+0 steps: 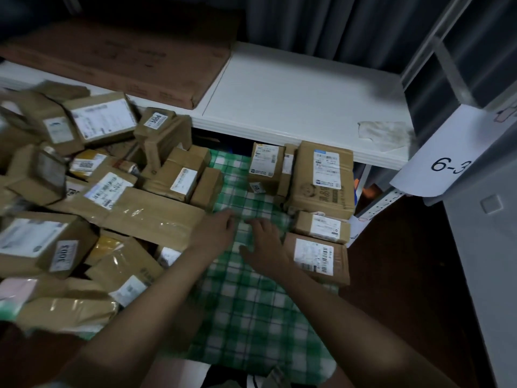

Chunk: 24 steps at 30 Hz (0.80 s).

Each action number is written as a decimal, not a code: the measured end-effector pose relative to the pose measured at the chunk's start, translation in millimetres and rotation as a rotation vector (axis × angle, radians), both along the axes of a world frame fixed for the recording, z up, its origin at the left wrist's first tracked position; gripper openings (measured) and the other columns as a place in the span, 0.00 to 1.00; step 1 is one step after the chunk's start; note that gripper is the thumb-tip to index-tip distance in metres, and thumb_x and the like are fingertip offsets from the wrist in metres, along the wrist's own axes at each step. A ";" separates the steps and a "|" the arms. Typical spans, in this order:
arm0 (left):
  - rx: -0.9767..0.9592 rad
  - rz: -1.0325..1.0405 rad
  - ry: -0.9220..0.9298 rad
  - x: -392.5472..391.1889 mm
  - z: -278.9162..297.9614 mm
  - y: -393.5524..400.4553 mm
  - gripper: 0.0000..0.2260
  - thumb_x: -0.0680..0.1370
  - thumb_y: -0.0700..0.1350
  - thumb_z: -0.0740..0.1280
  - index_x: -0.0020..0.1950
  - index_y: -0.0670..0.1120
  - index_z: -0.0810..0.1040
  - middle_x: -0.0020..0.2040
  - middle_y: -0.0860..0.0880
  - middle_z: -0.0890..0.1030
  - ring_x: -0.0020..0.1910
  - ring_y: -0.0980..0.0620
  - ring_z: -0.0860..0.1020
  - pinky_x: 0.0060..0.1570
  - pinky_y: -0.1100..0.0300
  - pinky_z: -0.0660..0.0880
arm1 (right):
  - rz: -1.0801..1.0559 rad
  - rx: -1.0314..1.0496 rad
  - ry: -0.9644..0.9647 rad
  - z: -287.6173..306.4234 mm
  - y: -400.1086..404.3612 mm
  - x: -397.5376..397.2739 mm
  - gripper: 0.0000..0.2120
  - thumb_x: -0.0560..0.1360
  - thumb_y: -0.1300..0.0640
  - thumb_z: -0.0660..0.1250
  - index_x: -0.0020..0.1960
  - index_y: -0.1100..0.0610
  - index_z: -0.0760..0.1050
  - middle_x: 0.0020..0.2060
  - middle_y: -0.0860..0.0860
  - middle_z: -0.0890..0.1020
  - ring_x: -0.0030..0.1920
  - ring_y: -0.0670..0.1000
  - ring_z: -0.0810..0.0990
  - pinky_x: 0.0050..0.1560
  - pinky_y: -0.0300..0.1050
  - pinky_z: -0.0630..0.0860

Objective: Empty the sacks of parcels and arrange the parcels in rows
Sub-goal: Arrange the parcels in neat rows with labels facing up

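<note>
The person's 2 bare forearms reach forward from the bottom of the view over a green-and-white checked cloth (251,317) spread on the floor. The left hand (215,231) lies on the cloth at the edge of the parcel heap, fingers loosely curled and holding nothing that can be seen. The right hand (265,245) rests flat on the cloth just beside it, fingers spread and straight, gripping nothing.

To the left, a loose heap of brown cardboard parcels (84,177) covers the cloth, tumbled at all angles, most with white shipping labels; a long flat parcel (140,214) wrapped in clear tape lies along the heap's near edge, touching the left wrist area. A pink-wrapped packet (16,289) sits at the heap's lower left.

To the right, 4 or so parcels stand in a tidier column on the cloth: a large box (321,177) with a label on top at the far end, a smaller upright box (264,163) just to its left, then a low box (321,228), and nearest a flat parcel with a barcode label (317,257), just beside the right hand.

Behind, a white shelf (293,102) carries a large flat brown carton (120,60). A paper sign reading 6-3 (444,161) hangs on the grey rack at right. No sack is identifiable.
</note>
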<state>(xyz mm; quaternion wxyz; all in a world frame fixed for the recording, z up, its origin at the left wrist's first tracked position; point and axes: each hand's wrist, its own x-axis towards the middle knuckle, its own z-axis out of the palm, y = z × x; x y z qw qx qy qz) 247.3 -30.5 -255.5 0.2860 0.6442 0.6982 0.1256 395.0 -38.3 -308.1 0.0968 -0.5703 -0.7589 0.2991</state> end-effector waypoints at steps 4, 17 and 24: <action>0.139 0.109 0.002 -51.4 17.9 -2.4 0.11 0.83 0.45 0.57 0.61 0.46 0.76 0.50 0.41 0.81 0.48 0.41 0.78 0.40 0.56 0.68 | 0.190 -0.108 0.017 14.6 6.7 -72.2 0.52 0.69 0.36 0.71 0.79 0.51 0.42 0.78 0.57 0.48 0.77 0.60 0.49 0.73 0.64 0.56; 0.467 0.370 -0.018 -112.0 28.2 -24.5 0.12 0.79 0.39 0.61 0.62 0.41 0.75 0.57 0.42 0.74 0.60 0.42 0.70 0.54 0.58 0.64 | -0.199 -0.179 0.535 24.4 19.8 -72.1 0.41 0.64 0.41 0.72 0.72 0.51 0.62 0.65 0.55 0.67 0.57 0.52 0.73 0.56 0.51 0.77; 0.382 0.474 -0.255 -84.8 48.7 -27.0 0.21 0.82 0.50 0.59 0.73 0.46 0.63 0.70 0.43 0.64 0.71 0.44 0.61 0.65 0.52 0.61 | -0.707 -0.921 1.141 57.6 12.4 -28.6 0.27 0.75 0.33 0.59 0.61 0.53 0.75 0.56 0.58 0.78 0.58 0.59 0.77 0.55 0.55 0.78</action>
